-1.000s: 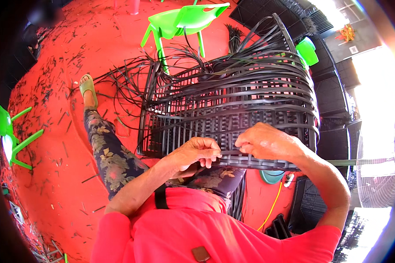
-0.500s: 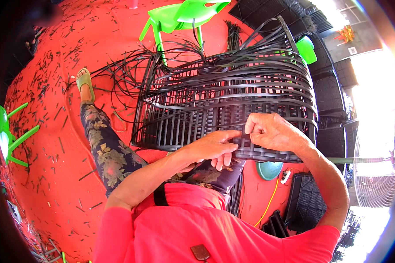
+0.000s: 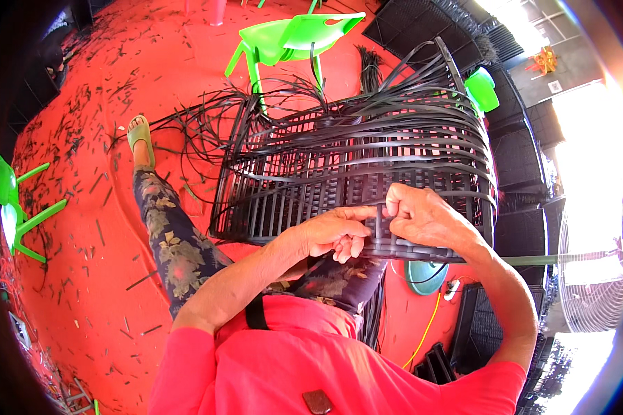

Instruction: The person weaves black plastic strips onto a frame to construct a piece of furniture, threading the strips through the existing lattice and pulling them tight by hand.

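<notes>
A black woven panel [image 3: 284,214] of flat plastic strips on a frame leans over my lap, close weave along its near edge. Long loose black strips [image 3: 367,149] bow across it and spill off its left side. My left hand [image 3: 336,234] is at the near edge, index finger stretched to the weave, thumb below it, other fingers curled. Facing it a short gap away, my right hand [image 3: 426,218] is closed in a pinch against the same part of the weave. Whatever lies within the fingers of either hand is hidden.
A green chair [image 3: 298,38] stands beyond the panel, another green chair [image 3: 21,207] far left. Strip scraps litter the red floor [image 3: 90,277]. At right are a fan [image 3: 592,277], a teal basin [image 3: 426,277], a yellow cable [image 3: 426,328] and stacked black woven panels [image 3: 519,159].
The whole view has shifted slightly, so the panel and chairs sit lower. Both hands stay at the same part of the weave, the left one's fingers a little more curled.
</notes>
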The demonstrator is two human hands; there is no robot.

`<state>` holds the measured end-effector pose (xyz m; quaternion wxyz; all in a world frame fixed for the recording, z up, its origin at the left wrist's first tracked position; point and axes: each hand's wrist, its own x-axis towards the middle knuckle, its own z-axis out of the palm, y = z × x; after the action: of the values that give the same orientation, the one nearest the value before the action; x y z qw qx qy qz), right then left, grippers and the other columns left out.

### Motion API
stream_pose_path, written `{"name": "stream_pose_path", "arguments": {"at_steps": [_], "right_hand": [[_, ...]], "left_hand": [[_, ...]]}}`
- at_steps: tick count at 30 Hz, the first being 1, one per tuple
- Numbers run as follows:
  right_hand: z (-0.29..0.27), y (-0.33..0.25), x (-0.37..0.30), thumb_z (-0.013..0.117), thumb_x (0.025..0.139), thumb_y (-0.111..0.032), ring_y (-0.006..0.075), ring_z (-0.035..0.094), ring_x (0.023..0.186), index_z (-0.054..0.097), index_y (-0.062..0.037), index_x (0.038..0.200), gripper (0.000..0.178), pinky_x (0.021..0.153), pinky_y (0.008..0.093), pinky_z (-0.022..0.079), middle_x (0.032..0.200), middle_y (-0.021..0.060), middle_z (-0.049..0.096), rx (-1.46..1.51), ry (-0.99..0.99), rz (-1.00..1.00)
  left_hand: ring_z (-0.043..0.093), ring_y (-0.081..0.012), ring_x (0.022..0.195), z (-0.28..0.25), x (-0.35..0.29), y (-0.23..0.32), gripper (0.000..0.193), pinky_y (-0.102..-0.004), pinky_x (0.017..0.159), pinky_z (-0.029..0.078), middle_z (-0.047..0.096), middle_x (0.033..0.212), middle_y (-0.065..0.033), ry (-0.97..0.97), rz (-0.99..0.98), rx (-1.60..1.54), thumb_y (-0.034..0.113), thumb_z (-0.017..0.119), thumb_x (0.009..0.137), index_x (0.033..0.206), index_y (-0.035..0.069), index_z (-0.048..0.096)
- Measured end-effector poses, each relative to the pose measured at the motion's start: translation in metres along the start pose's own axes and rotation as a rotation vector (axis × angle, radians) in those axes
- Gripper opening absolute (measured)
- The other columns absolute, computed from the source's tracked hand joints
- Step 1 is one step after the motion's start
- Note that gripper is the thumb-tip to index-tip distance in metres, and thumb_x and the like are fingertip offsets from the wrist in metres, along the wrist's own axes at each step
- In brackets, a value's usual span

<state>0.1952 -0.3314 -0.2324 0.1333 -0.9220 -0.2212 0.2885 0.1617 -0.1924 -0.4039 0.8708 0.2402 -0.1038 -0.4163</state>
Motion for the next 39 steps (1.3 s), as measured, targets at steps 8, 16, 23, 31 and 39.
{"name": "stream_pose_path", "arguments": {"at_steps": [8, 16, 23, 31, 39], "right_hand": [[0.01, 0.0, 0.005, 0.055, 0.074, -0.012, 0.0374, 0.06, 0.07, 0.054, -0.0057, 0.087, 0.014, 0.062, 0.0439, 0.046, 0.072, 0.0157, 0.062, -0.172, 0.031, 0.019], [0.01, -0.012, 0.005, 0.059, 0.078, -0.01, 0.0331, 0.06, 0.07, 0.054, -0.0032, 0.091, 0.016, 0.063, 0.041, 0.046, 0.072, 0.0149, 0.061, -0.127, 0.007, -0.151], [0.013, -0.016, 0.004, 0.061, 0.074, -0.004, 0.0384, 0.056, 0.086, 0.056, 0.0018, 0.093, 0.02, 0.073, 0.0443, 0.046, 0.086, 0.0188, 0.057, -0.26, 0.126, -0.474], [0.01, -0.048, 0.009, 0.058, 0.082, -0.01, 0.0326, 0.055, 0.094, 0.056, -0.0027, 0.102, 0.022, 0.083, 0.0404, 0.044, 0.097, 0.0145, 0.058, -0.414, -0.095, -0.388], [0.034, -0.049, 0.058, 0.054, 0.084, -0.011, 0.0319, 0.058, 0.084, 0.058, -0.0008, 0.102, 0.021, 0.074, 0.0395, 0.046, 0.09, 0.0148, 0.06, -0.464, -0.338, -0.52]], "left_hand": [[0.052, -0.0147, 0.036, 0.006, -0.009, 0.008, 0.049, -0.0246, 0.033, 0.039, 0.057, 0.054, -0.0097, -0.01, 0.019, 0.018, 0.009, 0.051, 0.088, 0.135, 0.011, 0.038], [0.051, -0.0094, 0.039, 0.015, -0.024, 0.017, 0.022, -0.0203, 0.034, 0.036, 0.057, 0.059, -0.003, 0.268, 0.102, 0.585, 0.02, 0.053, 0.09, 0.106, 0.005, 0.053], [0.046, -0.0045, 0.043, 0.005, -0.05, 0.006, 0.013, -0.0183, 0.038, 0.033, 0.052, 0.058, 0.0009, 0.345, 0.267, 0.487, 0.018, 0.058, 0.088, 0.087, 0.005, 0.061], [0.039, -0.0015, 0.047, -0.037, -0.083, -0.006, 0.014, -0.0177, 0.041, 0.028, 0.049, 0.061, 0.0044, 0.38, 0.126, 0.411, 0.017, 0.059, 0.087, 0.083, 0.004, 0.062], [0.044, -0.0043, 0.057, -0.061, -0.098, -0.014, 0.014, -0.0201, 0.053, 0.037, 0.056, 0.068, 0.0027, 0.412, 0.258, 0.39, 0.021, 0.062, 0.086, 0.084, 0.007, 0.062]]}}
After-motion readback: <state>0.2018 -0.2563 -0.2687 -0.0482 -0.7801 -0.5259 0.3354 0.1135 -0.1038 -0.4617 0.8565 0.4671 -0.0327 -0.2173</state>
